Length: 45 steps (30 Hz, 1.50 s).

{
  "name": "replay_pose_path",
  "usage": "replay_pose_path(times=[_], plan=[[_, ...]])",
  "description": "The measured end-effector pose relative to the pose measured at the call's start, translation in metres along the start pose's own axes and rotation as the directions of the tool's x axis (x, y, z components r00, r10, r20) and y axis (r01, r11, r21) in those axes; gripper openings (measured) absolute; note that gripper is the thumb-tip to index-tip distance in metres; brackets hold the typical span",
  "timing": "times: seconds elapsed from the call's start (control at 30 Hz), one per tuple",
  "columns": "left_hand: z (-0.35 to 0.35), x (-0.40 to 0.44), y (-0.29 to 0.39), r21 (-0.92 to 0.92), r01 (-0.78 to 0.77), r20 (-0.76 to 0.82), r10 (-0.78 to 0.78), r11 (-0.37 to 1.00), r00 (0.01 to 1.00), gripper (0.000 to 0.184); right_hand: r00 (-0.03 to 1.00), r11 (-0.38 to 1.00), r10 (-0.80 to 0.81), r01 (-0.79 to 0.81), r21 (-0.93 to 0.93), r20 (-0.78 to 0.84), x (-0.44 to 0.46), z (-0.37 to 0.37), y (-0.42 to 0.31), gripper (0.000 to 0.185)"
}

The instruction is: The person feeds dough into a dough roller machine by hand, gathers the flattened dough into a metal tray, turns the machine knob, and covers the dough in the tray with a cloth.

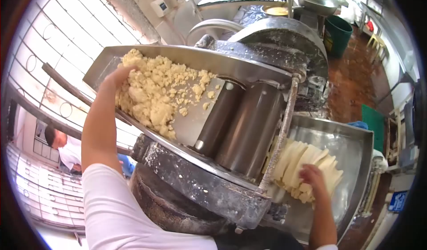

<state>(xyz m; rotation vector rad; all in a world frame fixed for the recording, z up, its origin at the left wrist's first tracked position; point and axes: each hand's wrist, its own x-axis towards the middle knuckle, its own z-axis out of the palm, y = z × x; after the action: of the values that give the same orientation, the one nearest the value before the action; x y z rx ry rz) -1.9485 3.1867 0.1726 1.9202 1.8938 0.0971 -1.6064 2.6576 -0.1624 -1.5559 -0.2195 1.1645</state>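
My left hand (119, 75) reaches over the side of the metal hopper (249, 67) and is at the far end of a heap of crumbly pale dough (153, 92). Its fingers are largely hidden against the dough. Two dark rollers (249, 125) lie across the machine to the right of the heap, with loose crumbs on the metal slope before them. Below the rollers, a pale dough sheet (327, 158) is gathered in folds in a metal tray (351, 178). My right hand (312, 177) is on these folds, slightly blurred, with its fingers apart and loosely bent.
A threaded rod (281, 136) crosses the machine beside the rollers. Floury machine housings (191, 181) flank the hopper. A dark green bin (337, 35) stands on the red-brown floor behind. Beyond the window bars (66, 76) at the left is another person (69, 150).
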Motion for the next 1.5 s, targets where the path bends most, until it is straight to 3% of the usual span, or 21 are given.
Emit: replay_pose_path(times=[0.1, 0.13, 0.2, 0.23, 0.3, 0.33, 0.43, 0.47, 0.57, 0.7, 0.8, 0.9, 0.93, 1.03, 1.07, 1.17, 1.2, 1.3, 1.33, 1.43, 1.5], plan=[[0.018, -0.016, 0.004, -0.091, 0.037, 0.05, -0.032, 0.995, 0.998, 0.062, 0.937, 0.934, 0.052, -0.169, 0.316, 0.346, 0.069, 0.099, 0.017, 0.037], [0.023, -0.017, 0.003, -0.097, 0.045, 0.057, -0.039, 0.994, 0.998, 0.061, 0.876, 0.9, 0.094, -0.277, 0.335, 0.473, 0.092, 0.129, 0.018, 0.042], [0.043, -0.02, 0.003, -0.159, 0.012, 0.134, 0.01, 0.987, 0.991, 0.057, 0.814, 0.628, 0.004, -0.454, 0.632, 0.58, 0.109, 0.181, 0.008, 0.046], [0.053, -0.039, 0.015, -0.156, 0.029, 0.116, -0.011, 0.987, 0.993, 0.057, 0.779, 0.481, -0.06, -0.525, 0.702, 0.624, 0.114, 0.203, -0.001, 0.046], [0.072, -0.085, 0.042, -0.144, 0.065, 0.083, -0.054, 0.987, 0.995, 0.057, 0.72, 0.341, -0.151, -0.605, 0.72, 0.677, 0.117, 0.228, -0.017, 0.046], [0.079, -0.087, 0.042, -0.057, 0.003, 0.005, -0.003, 0.998, 1.0, 0.057, 0.702, 0.324, -0.176, -0.621, 0.714, 0.69, 0.117, 0.235, -0.024, 0.046], [0.091, -0.102, 0.056, -0.132, -0.124, 0.127, 0.141, 0.983, 0.982, 0.06, 0.672, 0.322, -0.21, -0.638, 0.7, 0.71, 0.116, 0.244, -0.038, 0.046], [0.096, -0.114, 0.066, -0.242, -0.129, 0.213, 0.182, 0.962, 0.96, 0.061, 0.669, 0.325, -0.212, -0.64, 0.696, 0.713, 0.116, 0.244, -0.041, 0.046], [0.111, -0.122, 0.092, -0.094, -0.245, 0.224, 0.26, 0.965, 0.939, 0.061, 0.662, 0.331, -0.208, -0.645, 0.688, 0.72, 0.116, 0.243, -0.046, 0.046], [0.123, -0.122, 0.11, -0.196, -0.385, 0.328, 0.43, 0.902, 0.841, 0.062, 0.658, 0.334, -0.209, -0.647, 0.685, 0.723, 0.116, 0.24, -0.049, 0.046], [0.128, -0.137, 0.121, -0.171, -0.467, 0.342, 0.497, 0.868, 0.798, 0.064, 0.651, 0.336, -0.212, -0.652, 0.68, 0.729, 0.116, 0.239, -0.053, 0.046], [0.125, -0.172, 0.143, -0.135, -0.394, 0.367, 0.416, 0.909, 0.832, 0.07, 0.64, 0.343, -0.212, -0.659, 0.67, 0.738, 0.115, 0.237, -0.056, 0.046], [0.133, -0.168, 0.139, -0.217, -0.377, 0.33, 0.431, 0.9, 0.84, 0.054, 0.644, 0.345, -0.214, -0.654, 0.674, 0.735, 0.115, 0.236, -0.056, 0.046], [0.149, -0.15, 0.133, -0.1, -0.43, 0.073, 0.438, 0.897, 0.896, 0.056, 0.643, 0.346, -0.21, -0.655, 0.672, 0.736, 0.113, 0.233, -0.056, 0.046], [0.159, -0.116, 0.108, 0.271, -0.682, -0.265, 0.734, 0.679, 0.625, 0.052, 0.637, 0.346, -0.205, -0.663, 0.664, 0.743, 0.112, 0.232, -0.056, 0.046], [0.144, -0.147, 0.12, 0.235, -0.684, -0.136, 0.72, 0.691, 0.681, 0.05, 0.63, 0.334, -0.213, -0.672, 0.661, 0.747, 0.111, 0.226, -0.058, 0.047], [0.15, -0.134, 0.113, 0.166, -0.711, -0.098, 0.729, 0.683, 0.678, 0.038, 0.623, 0.325, -0.229, -0.676, 0.662, 0.748, 0.11, 0.225, -0.058, 0.047], [0.165, -0.136, 0.127, 0.142, -0.623, 0.12, 0.611, 0.769, 0.782, 0.044, 0.624, 0.302, -0.288, -0.661, 0.687, 0.727, 0.11, 0.221, -0.058, 0.051], [0.174, -0.153, 0.135, 0.163, -0.621, 0.101, 0.613, 0.767, 0.784, 0.038, 0.64, 0.264, -0.28, -0.665, 0.699, 0.715, 0.11, 0.218, -0.055, 0.053], [0.192, -0.171, 0.144, 0.455, -0.693, -0.013, 0.783, 0.559, 0.622, 0.031, 0.629, 0.189, -0.285, -0.702, 0.686, 0.723, 0.107, 0.207, -0.043, 0.059], [0.202, -0.175, 0.151, 0.486, -0.695, -0.068, 0.816, 0.53, 0.575, 0.031, 0.596, 0.184, -0.351, -0.713, 0.677, 0.723, 0.107, 0.204, -0.043, 0.061]])
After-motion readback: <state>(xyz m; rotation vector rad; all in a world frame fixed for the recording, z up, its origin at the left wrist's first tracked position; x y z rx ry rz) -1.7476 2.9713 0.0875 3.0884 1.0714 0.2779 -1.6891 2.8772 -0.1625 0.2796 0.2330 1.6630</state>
